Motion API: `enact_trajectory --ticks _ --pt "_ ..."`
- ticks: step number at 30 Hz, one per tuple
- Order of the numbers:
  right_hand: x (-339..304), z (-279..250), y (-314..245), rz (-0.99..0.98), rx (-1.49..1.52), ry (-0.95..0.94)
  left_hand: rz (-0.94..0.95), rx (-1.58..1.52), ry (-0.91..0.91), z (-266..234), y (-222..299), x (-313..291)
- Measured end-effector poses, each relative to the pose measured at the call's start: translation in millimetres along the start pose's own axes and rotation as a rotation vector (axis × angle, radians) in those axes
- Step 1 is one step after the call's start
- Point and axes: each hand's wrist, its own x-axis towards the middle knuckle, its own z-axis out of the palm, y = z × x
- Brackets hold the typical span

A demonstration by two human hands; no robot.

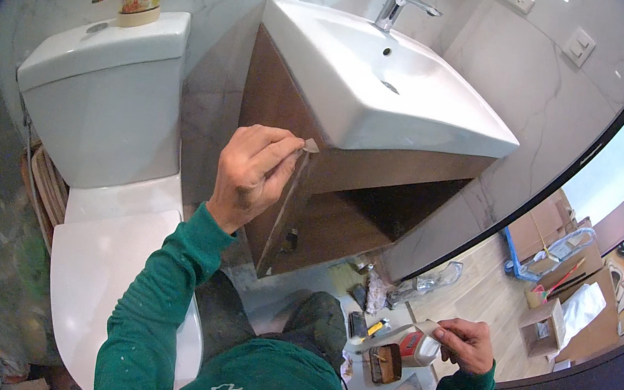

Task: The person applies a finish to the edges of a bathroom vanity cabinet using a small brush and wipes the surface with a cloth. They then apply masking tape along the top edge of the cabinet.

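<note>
My left hand point(254, 174) is raised to the front corner of the brown wooden vanity cabinet point(396, 171), just under the white sink point(426, 131). Its thumb and fingers pinch a small pale piece of tape point(311, 146) against that corner. Lower and to the right, my right hand point(467, 347) is closed on the end of a pale strip point(425, 327) that looks like tape. This strip hangs over the floor, apart from the cabinet. The cabinet's front has an open, dark compartment.
A white toilet point(108, 261) stands at left; a tin point(141, 0) with a brush rests on its tank. On the floor lie a yellow utility knife point(375, 327), a red-and-white container point(418, 348) and a brown-stained tray point(385, 363). Cardboard point(593, 310) leans beyond the doorway at right.
</note>
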Motion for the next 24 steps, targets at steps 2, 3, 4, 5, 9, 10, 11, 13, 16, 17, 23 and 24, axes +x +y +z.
enact_trajectory --ticks 2,3,4,5,9,10,11,13,16,17,23,24 --pt "3 4 -2 0.004 0.029 0.000 -0.027 -0.012 -0.005 -2 -1 -7" --pt "4 6 -3 -0.005 0.030 0.001 -0.033 -0.017 -0.002 -2 -2 -10" --pt "6 7 -5 0.005 0.029 -0.001 -0.039 -0.021 0.000 -4 -3 -13" --pt "7 8 -6 0.007 0.022 -0.004 -0.055 -0.030 -0.007 -5 -4 -16" --pt "13 12 -10 0.017 -0.003 -0.011 -0.134 -0.085 -0.044 -9 -8 -30" --pt "14 12 -12 0.017 -0.005 -0.017 -0.163 -0.109 -0.054 -10 -8 -34" --pt "15 12 -13 0.019 -0.015 -0.020 -0.191 -0.133 -0.058 -10 -9 -37" --pt "17 13 -16 0.021 -0.033 -0.021 -0.257 -0.197 -0.058 -11 -10 -44" --pt "17 14 -22 0.019 -0.060 -0.021 -0.347 -0.317 -0.101 -17 -14 -53" --pt "17 15 -24 0.016 -0.065 -0.022 -0.382 -0.356 -0.095 -19 -16 -55" --pt "20 23 -41 -0.002 -0.134 -0.021 -0.780 -0.728 -0.099 -26 -34 -57" --pt "20 24 -44 -0.001 -0.140 -0.022 -0.803 -0.718 -0.102 -27 -37 -57"
